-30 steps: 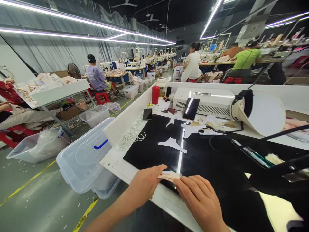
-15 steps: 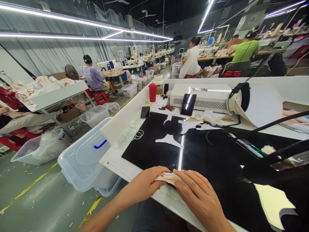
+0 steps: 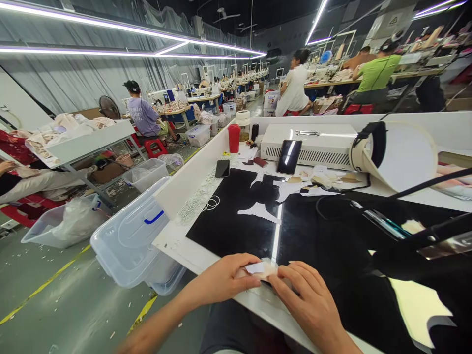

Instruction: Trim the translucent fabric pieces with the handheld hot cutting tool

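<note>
My left hand (image 3: 224, 279) pinches a small bundle of pale beige fabric (image 3: 271, 269) between thumb and fingers at the table's front edge. A small white piece (image 3: 255, 268) shows on top of the bundle. My right hand (image 3: 304, 297) grips the bundle's other end with thumb and fingertips, its remaining fingers bent over it. The underside of the bundle is hidden. Beyond the hands, a white cut-out pattern piece (image 3: 260, 212) lies on the black mat (image 3: 228, 221). A pale yellow pattern piece (image 3: 415, 305) rests to the right of my right hand.
Whitish rubber bands (image 3: 195, 206) lie along the left side beside a phone (image 3: 222, 168). At the back stand a red cup (image 3: 233, 138), a white metal box (image 3: 313, 140) and a lamp (image 3: 401, 157). A lidded plastic bin (image 3: 129, 231) is left of the table. People sit sewing farther off.
The fabric bundle has been turned or unfolded, so more of it and the white piece show. My right hand has shifted slightly right, its fingers now bent more.
</note>
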`<state>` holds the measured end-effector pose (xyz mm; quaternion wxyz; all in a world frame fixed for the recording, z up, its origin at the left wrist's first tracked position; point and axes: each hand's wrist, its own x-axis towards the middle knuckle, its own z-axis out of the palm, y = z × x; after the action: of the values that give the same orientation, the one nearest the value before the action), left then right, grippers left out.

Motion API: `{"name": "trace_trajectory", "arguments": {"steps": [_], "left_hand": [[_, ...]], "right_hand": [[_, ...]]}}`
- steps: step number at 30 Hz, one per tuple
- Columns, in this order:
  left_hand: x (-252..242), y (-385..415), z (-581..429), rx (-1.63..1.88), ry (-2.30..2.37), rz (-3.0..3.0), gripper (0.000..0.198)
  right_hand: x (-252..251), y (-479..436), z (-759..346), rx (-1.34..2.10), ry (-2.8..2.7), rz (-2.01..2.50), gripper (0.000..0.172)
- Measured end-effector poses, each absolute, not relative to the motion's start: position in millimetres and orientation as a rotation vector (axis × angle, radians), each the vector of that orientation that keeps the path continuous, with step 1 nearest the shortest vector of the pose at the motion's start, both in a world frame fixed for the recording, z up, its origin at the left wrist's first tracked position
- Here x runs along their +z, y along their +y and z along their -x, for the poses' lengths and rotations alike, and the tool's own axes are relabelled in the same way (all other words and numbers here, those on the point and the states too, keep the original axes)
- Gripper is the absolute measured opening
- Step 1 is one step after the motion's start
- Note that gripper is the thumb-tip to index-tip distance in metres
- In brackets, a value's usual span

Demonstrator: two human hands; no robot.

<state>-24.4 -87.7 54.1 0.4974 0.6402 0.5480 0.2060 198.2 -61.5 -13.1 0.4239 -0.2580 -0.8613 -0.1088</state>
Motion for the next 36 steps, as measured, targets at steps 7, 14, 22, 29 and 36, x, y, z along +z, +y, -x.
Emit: {"name": "trace_trajectory", "arguments": {"steps": [7, 14, 22, 29, 36], "left_hand": [[46, -85, 24, 0.529, 1.198, -1.471, 0.034], [37, -84, 26, 0.537, 1.165, -1.352, 0.048], [34, -85, 21, 0.608, 1.102, -1.142, 0.047], [23, -84, 21, 0.632, 1.139, -1.052, 0.046], [14, -82, 21, 0.655, 1.161, -1.017, 0.047]], "right_hand": [[-16, -63, -198, -0.22, -2.157, 0.633, 0.025], [-24, -64, -198, -0.171, -2.189, 0.657, 0.029], [-32, -68, -197, -0.162, -2.155, 0.694, 0.022], [-24, -70, -196, -0.216, -2.149, 0.709, 0.016], [-19, -75, -194, -0.103, -2.089, 0.777, 0.012]]}}
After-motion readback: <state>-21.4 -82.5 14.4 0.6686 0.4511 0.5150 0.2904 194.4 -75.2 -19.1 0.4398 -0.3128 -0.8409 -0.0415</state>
